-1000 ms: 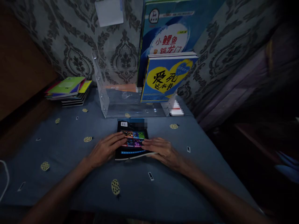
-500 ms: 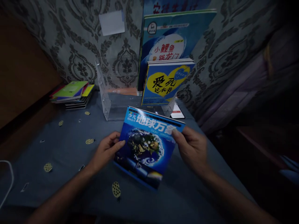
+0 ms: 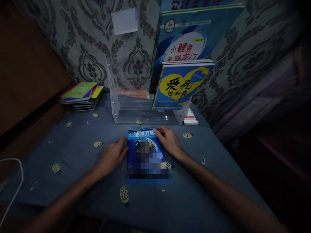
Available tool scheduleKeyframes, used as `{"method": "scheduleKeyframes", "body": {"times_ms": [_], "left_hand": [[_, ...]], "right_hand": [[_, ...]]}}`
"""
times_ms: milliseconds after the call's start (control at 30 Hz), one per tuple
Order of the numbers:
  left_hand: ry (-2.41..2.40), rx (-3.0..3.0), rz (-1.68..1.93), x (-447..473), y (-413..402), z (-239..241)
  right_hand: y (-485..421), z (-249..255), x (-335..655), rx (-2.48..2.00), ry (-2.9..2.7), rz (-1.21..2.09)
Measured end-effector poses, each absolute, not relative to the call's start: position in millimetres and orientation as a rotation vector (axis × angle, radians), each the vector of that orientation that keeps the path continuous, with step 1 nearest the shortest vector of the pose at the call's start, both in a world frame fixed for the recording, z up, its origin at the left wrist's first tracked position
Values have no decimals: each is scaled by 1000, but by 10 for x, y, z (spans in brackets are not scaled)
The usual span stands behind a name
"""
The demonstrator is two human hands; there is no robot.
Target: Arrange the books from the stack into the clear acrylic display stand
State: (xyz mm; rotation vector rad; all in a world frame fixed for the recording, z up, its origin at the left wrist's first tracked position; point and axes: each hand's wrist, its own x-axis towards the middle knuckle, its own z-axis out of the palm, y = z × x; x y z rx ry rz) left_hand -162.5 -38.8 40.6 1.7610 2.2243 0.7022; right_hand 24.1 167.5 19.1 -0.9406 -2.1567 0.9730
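Note:
A blue book with an Earth picture on its cover (image 3: 143, 145) lies flat, cover up, on the blue tablecloth (image 3: 73, 168) in front of me. My left hand (image 3: 113, 157) rests at the book's left edge with its fingers stretched toward it. My right hand (image 3: 168, 140) lies over the book's upper right corner, fingers curled on the cover. Just behind the book stands a clear acrylic book stand (image 3: 136, 100). It holds a blue book with a yellow heart (image 3: 181, 85) and a taller blue book (image 3: 191, 35) behind that one.
A stack of thin colourful books (image 3: 81, 95) lies at the back left by the patterned wall (image 3: 92, 42). A small blurred item (image 3: 190, 118) sits right of the stand. A white cable (image 3: 17, 181) loops at the left edge. A white note (image 3: 124, 21) hangs on the wall.
One second ago the book lay back cover up under both hands. It was lifted and turned over, and now lies flat with its front cover up.

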Motion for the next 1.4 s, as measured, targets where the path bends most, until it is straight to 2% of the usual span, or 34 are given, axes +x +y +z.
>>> {"method": "scheduleKeyframes", "body": {"times_ms": [133,267,467,767,967,1200,1400], "left_hand": [[2378,2034,521,-1567,-252,346],[2432,2138,350,-1525,-159,202],[2377,2238,324,-1616,-101,100],[2380,2292,205,-1647,65,208],[2275,2339,270,-1636,157,169],[2282,2392,289,-1635,164,160],[2291,2414,306,-1640,163,144]], "right_hand": [[1600,151,349,-884,-2328,557],[1423,84,360,-649,-2464,344],[1290,28,341,-575,-2523,264],[1157,162,312,-609,-2613,122],[1123,111,112,-340,-2712,300],[1413,51,345,-548,-2630,417],[1642,-13,430,-539,-2493,661]]}}
